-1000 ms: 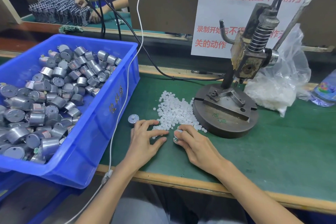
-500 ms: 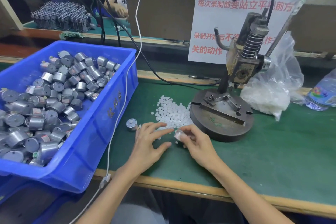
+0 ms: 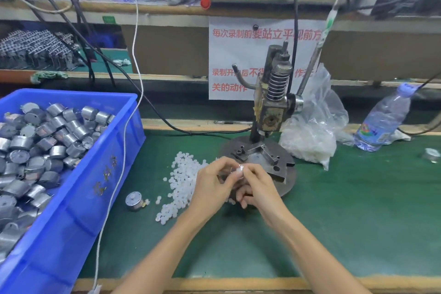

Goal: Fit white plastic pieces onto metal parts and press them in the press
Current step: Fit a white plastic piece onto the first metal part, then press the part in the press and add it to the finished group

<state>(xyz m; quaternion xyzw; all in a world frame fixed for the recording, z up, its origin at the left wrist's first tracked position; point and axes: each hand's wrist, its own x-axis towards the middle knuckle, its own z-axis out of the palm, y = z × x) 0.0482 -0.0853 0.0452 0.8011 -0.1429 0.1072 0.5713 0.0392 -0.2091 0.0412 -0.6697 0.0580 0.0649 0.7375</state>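
My left hand [image 3: 211,182] and right hand [image 3: 259,187] meet above the green mat, in front of the press base [image 3: 282,167]. Between their fingertips sits a small metal part with a white plastic piece [image 3: 239,170] on it. The right hand grips the part and the left pinches at the white piece; fingers hide most of both. A pile of loose white plastic pieces [image 3: 182,174] lies just left of the hands. One metal part [image 3: 134,200] lies alone on the mat. The hand press [image 3: 274,102] stands behind, with nothing seen under its ram.
A blue bin [image 3: 128,126] full of metal parts fills the left side. A white cable [image 3: 119,169] hangs across its right wall. A clear bag of white pieces [image 3: 310,141], a water bottle [image 3: 381,122] and another metal part [image 3: 432,155] lie to the right.
Both hands lifted off the mat and came together; the left hand left the pile and closed its fingers onto the piece held by the right. The camera view tilted up.
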